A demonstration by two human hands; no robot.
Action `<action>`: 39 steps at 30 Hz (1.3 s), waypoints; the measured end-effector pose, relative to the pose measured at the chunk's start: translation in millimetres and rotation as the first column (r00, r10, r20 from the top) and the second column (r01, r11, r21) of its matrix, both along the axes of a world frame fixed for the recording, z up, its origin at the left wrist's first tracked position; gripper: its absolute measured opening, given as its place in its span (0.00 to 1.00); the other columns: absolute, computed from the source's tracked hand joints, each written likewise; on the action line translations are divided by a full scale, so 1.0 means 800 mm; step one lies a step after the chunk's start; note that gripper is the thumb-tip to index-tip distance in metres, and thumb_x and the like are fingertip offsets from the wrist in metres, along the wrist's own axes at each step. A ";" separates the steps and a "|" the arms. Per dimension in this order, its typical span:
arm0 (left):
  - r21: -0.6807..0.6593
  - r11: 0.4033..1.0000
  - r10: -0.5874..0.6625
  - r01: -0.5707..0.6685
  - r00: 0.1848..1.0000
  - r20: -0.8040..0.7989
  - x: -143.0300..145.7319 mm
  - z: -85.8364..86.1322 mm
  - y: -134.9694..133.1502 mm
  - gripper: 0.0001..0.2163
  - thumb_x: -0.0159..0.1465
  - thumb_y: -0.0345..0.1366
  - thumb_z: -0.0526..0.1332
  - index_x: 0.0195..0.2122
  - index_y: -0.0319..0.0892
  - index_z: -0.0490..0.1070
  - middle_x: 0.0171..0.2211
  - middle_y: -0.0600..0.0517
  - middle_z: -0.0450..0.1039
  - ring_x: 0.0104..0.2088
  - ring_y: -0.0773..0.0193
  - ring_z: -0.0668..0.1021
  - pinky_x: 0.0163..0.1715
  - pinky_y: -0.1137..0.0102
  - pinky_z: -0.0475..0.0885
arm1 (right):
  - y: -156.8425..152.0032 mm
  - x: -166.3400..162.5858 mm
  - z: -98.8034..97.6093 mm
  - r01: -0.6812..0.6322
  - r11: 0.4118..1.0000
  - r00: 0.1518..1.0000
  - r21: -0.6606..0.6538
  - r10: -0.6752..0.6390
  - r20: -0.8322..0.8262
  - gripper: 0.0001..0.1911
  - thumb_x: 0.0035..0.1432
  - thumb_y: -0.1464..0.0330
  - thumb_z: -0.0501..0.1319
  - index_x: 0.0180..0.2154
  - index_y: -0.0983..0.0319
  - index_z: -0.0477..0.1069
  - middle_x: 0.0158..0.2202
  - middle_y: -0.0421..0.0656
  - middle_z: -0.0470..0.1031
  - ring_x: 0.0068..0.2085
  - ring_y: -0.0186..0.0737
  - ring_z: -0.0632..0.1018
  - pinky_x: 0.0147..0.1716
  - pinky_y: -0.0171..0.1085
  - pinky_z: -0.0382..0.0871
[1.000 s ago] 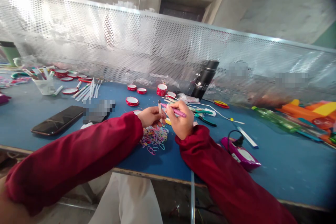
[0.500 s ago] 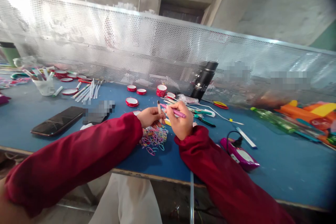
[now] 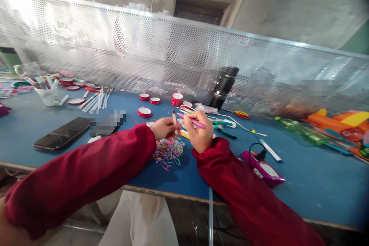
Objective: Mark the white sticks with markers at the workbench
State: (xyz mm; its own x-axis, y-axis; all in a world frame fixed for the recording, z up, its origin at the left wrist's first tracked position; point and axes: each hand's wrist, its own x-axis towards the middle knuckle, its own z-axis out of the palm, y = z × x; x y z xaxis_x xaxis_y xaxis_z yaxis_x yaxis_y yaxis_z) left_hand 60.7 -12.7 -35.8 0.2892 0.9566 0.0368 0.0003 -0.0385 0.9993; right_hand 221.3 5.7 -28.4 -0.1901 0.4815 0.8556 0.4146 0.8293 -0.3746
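Note:
Upright between the fingertips of my left hand (image 3: 164, 128) is a thin pale stick with a dark tip (image 3: 174, 117). My right hand (image 3: 200, 132) is closed around a purple pen (image 3: 197, 123), its point turned toward the stick and close to it. Whether the two touch, I cannot tell. Just below both hands lies a loose pile of small coloured rubber bands (image 3: 169, 153). Beyond my left hand sits a round red-edged roll (image 3: 144, 112). Pliers with green handles (image 3: 225, 132) lie past my right hand.
Phone (image 3: 62, 133) and white sticks (image 3: 93, 100) lie on the left, near a cup of markers (image 3: 47, 96). A black cylinder (image 3: 225, 88) leans on the perforated metal screen (image 3: 129, 42). To the right are a purple corded device (image 3: 265, 171), a marker (image 3: 271, 150) and a green bottle (image 3: 300, 130).
The purple pen has shifted very slightly to the right, away from the stick. Both hands otherwise hold almost the same position and grip.

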 end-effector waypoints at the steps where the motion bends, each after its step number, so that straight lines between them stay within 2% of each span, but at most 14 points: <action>1: -0.001 1.000 0.001 -0.001 1.000 -0.002 0.000 0.000 0.000 0.09 0.60 0.37 0.63 0.35 0.36 0.68 0.27 0.52 0.74 0.20 0.74 0.74 0.17 0.80 0.65 | 0.000 0.000 0.000 -0.004 1.000 1.000 0.002 0.004 0.000 0.05 0.58 0.65 0.59 0.32 0.58 0.67 0.28 0.40 0.75 0.31 0.40 0.76 0.32 0.39 0.70; 22: -0.020 1.000 0.011 -0.011 1.000 -0.020 0.003 0.007 -0.008 0.08 0.60 0.36 0.62 0.34 0.37 0.67 0.27 0.53 0.72 0.20 0.73 0.73 0.18 0.77 0.67 | -0.007 -0.006 0.001 0.016 1.000 0.999 0.023 -0.017 0.035 0.05 0.58 0.64 0.59 0.31 0.58 0.68 0.29 0.40 0.75 0.31 0.38 0.76 0.30 0.37 0.67; 28: -0.014 1.000 0.006 -0.006 1.000 -0.017 0.002 0.005 -0.006 0.10 0.58 0.38 0.64 0.33 0.36 0.67 0.27 0.52 0.73 0.19 0.73 0.73 0.17 0.78 0.65 | -0.005 -0.005 0.000 0.017 1.000 0.999 0.015 -0.018 0.037 0.05 0.58 0.65 0.59 0.31 0.58 0.67 0.28 0.40 0.74 0.31 0.38 0.75 0.31 0.37 0.67; 39: 0.000 1.000 0.007 -0.007 1.000 -0.017 0.001 0.002 -0.003 0.07 0.61 0.36 0.61 0.33 0.36 0.67 0.27 0.52 0.72 0.19 0.74 0.73 0.17 0.78 0.66 | -0.002 -0.002 0.001 0.030 0.999 0.999 0.015 -0.030 0.023 0.05 0.58 0.65 0.59 0.30 0.58 0.66 0.28 0.40 0.74 0.31 0.39 0.76 0.31 0.37 0.68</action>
State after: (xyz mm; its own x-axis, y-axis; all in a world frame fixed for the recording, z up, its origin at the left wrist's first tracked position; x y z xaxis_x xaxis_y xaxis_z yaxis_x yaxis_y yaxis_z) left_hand 61.2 -15.1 -34.3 0.2826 0.9587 0.0321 0.0175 -0.0386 0.9991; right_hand 219.6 4.2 -27.7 -0.1955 0.4752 0.8579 0.4480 0.8214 -0.3529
